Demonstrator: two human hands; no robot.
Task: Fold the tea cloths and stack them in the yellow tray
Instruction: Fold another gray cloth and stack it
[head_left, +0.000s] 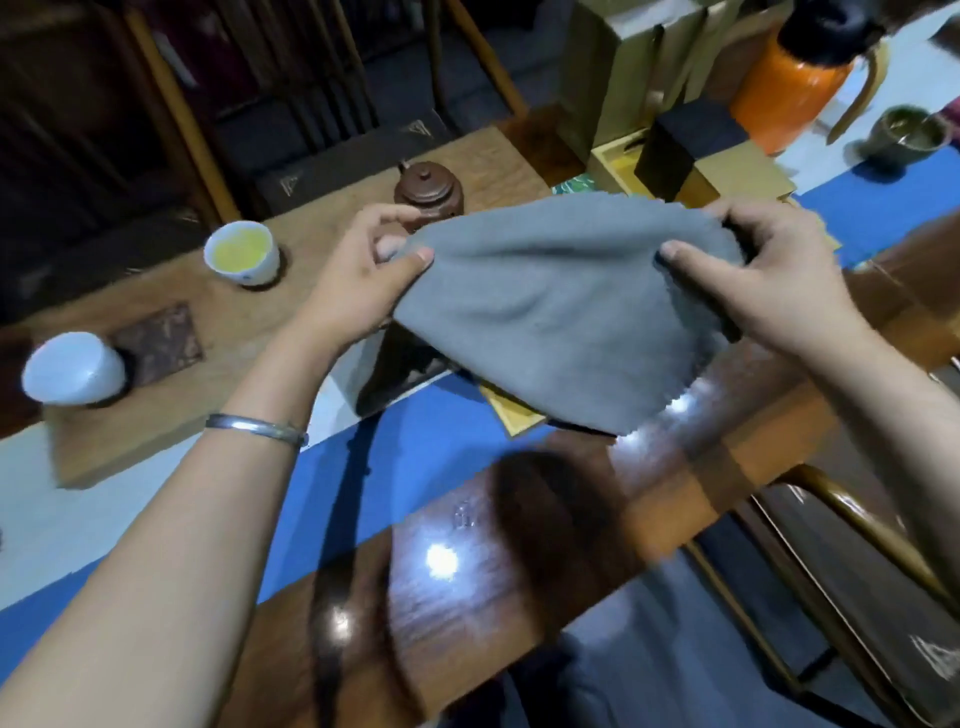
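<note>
Pinching the top edge of a grey tea cloth (561, 317) w/ both hands: left hand (358, 280) has thumb and fingers nipped on the left corner, right hand (753, 280) grips the right corner the same way, so both are closed on the fabric and it hangs spread between them, above the desk (519, 545). Cloth is unfolded, lower edge drooping toward the glossy wood. Step in hand, I'd judge: opening and squaring the cloth before the 1st fold; nothing folded yet. Yellow tray (511, 415) shows only as a corner peeking out under the cloth's lower left edge, rest hidden, so can't tell what's in it. Next move probably needs the two corners brought together or the cloth laid flat, edges matched. Room: bare polished wood and blue runner (332, 493) nearer the person give open space. Farther out it's tighter: brown teapot (428, 195) just behind the left hand, full teacup (241, 252) and an upturned white cup (72, 374) to the left, a black box (685, 150) and orange flask (800, 88) beyond the right hand. A swinging corner could catch the teapot.
</note>
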